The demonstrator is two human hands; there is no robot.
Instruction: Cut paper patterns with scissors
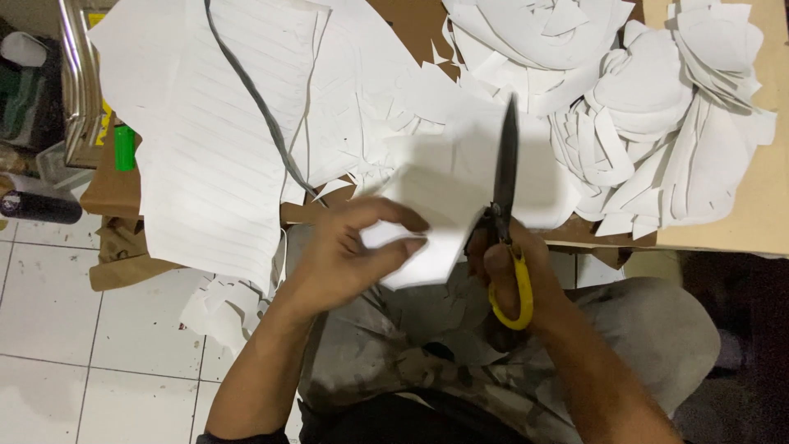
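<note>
My left hand pinches the near edge of a white sheet of paper, held up over my lap. In my right hand are scissors with dark blades and yellow handles; the blades point away from me and lie across the sheet's right part. The fingers of that hand sit through the yellow loops. Whether the blades are parted or together is blurred.
Piles of cut white paper shapes lie on a brown board at the right. A large lined white sheet with a grey cord across it hangs at the left. A green object and a dark cylinder sit at the left edge. White floor tiles lie below.
</note>
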